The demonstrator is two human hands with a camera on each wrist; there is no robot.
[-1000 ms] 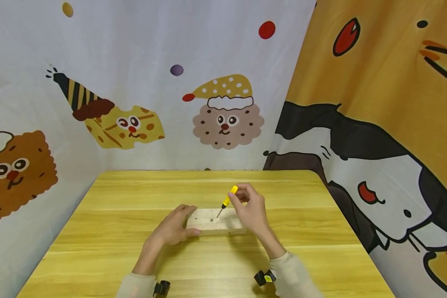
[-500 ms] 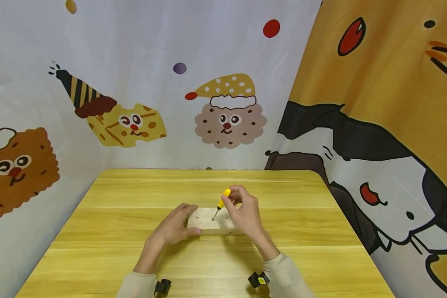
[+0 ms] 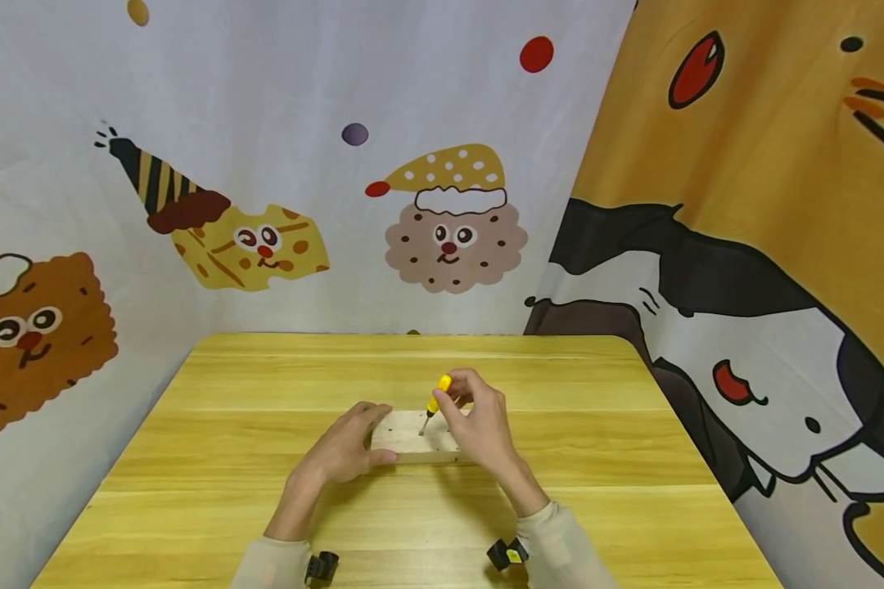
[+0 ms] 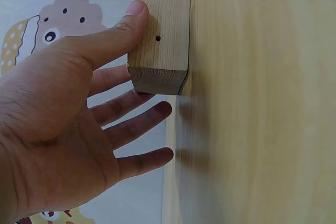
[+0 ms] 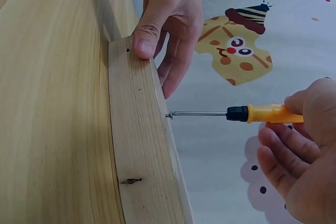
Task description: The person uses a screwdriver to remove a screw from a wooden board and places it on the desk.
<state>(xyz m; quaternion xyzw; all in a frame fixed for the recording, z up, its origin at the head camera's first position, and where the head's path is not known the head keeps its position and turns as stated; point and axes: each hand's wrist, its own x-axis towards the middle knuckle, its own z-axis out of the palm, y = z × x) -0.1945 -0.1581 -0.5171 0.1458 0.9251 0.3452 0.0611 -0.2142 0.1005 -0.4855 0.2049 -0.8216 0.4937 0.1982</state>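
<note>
A pale wooden block (image 3: 405, 444) with several small holes lies flat on the table. My left hand (image 3: 344, 446) grips its left end, thumb along the near side and fingertips at the far edge; the outer fingers spread past the block end (image 4: 160, 80) in the left wrist view. My right hand (image 3: 481, 421) pinches a screwdriver (image 3: 438, 397) by its yellow handle, over the block's right part. Its thin metal shaft (image 5: 199, 113) meets the head of a screw (image 5: 169, 115) that stands slightly proud of the block's top. The shaft leans a little toward the right hand.
The wood-grain table (image 3: 265, 384) reaches back to a curtain (image 3: 287, 98) printed with cartoon food. An orange curtain (image 3: 633, 147) with a cartoon animal hangs at the right. Small black cameras (image 3: 322, 566) sit on both wrists.
My right hand has moved left with the screwdriver, bringing its tip from right of the screw onto the screw head. My left hand keeps its hold on the block.
</note>
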